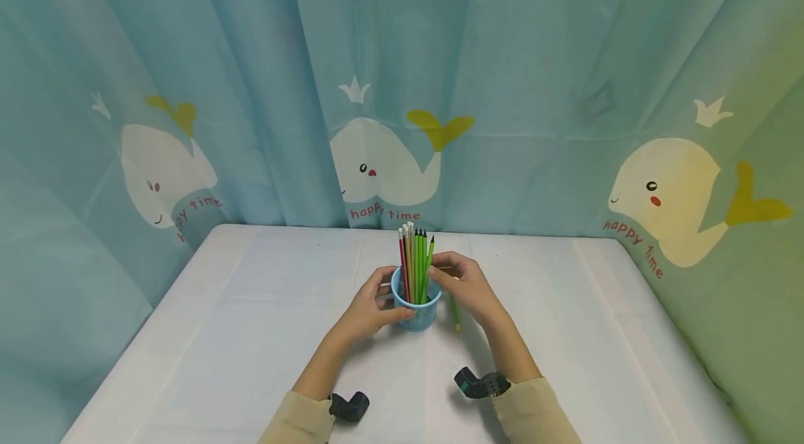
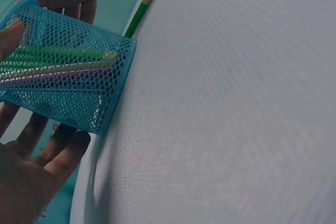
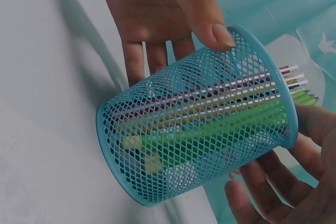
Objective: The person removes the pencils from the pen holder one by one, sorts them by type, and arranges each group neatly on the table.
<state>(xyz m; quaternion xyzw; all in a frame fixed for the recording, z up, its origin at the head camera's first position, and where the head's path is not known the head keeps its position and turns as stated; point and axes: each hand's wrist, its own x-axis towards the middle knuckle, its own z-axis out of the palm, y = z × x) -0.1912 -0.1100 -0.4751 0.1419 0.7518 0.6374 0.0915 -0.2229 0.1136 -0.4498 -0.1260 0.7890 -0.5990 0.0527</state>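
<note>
A light-blue mesh pencil cup (image 1: 419,318) stands upright on the table, full of pencils (image 1: 414,262): several green ones with dark tips, others red and yellowish with pale ends up. My left hand (image 1: 370,308) grips the cup from the left, its thumb pressed near the rim and its fingers round the far side. My right hand (image 1: 467,287) is at the rim's right side, fingertips right by a green pencil (image 1: 430,259) that leans in the cup. In the right wrist view, its fingers are spread and loosely bent beside the mesh. Another green pencil (image 1: 456,318) lies on the table, partly hidden behind the right hand.
The white-covered table (image 1: 270,332) reaches back to a blue-green curtain (image 1: 540,46) printed with whales. Dark wrist cameras (image 1: 480,385) are strapped on both wrists, low over the table. Beige sleeves (image 1: 301,416) cover the forearms.
</note>
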